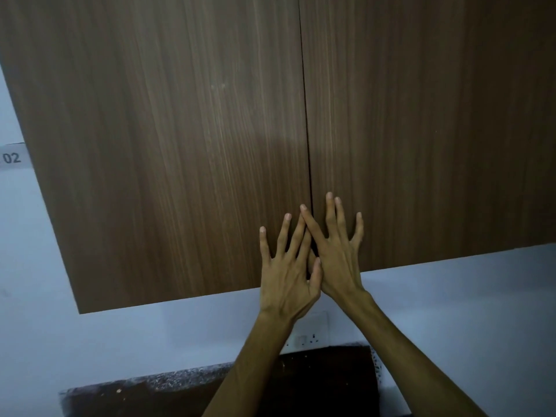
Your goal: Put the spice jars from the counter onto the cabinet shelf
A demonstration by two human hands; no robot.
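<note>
A wall cabinet with two dark wood doors fills most of the view; the left door (168, 145) and the right door (427, 130) are both closed, meeting at a thin vertical seam. My left hand (285, 266) lies flat on the left door near its lower right corner, fingers spread. My right hand (338, 254) presses flat on the right door just beside the seam, its index finger crossing over my left hand's fingers. Neither hand holds anything. No spice jars show, and the shelf is hidden behind the doors.
A dark speckled counter (180, 392) runs along the bottom below the cabinet. A white wall socket (307, 338) sits on the pale wall between my forearms. A label reading 02 (12, 158) is stuck on the wall at the left.
</note>
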